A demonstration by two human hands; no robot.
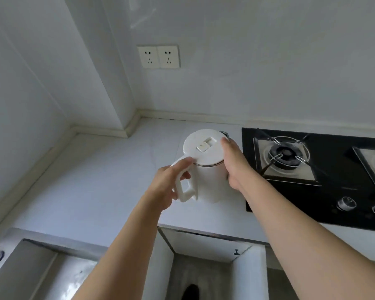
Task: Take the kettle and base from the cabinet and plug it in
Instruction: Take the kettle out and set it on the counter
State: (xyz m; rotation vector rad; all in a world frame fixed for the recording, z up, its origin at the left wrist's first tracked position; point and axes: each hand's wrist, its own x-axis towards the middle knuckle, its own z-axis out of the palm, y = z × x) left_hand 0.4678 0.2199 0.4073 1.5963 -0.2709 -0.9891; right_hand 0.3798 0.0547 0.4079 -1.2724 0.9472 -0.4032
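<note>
A white electric kettle (206,167) with a flat lid stands over the grey countertop (100,191), just left of the hob. My left hand (167,187) is wrapped around its handle, thumb on the lid's edge. My right hand (234,163) presses flat against the kettle's right side. Its bottom is hidden, so I cannot tell whether it rests on the counter, and no base or cord shows. Two white wall sockets (158,56) sit on the back wall above and to the left, with nothing plugged in.
A black gas hob (312,167) with burners and knobs fills the counter to the right. A steel sink (30,267) lies at the lower left. Below the counter edge the cabinet (206,254) stands open, both doors swung towards me.
</note>
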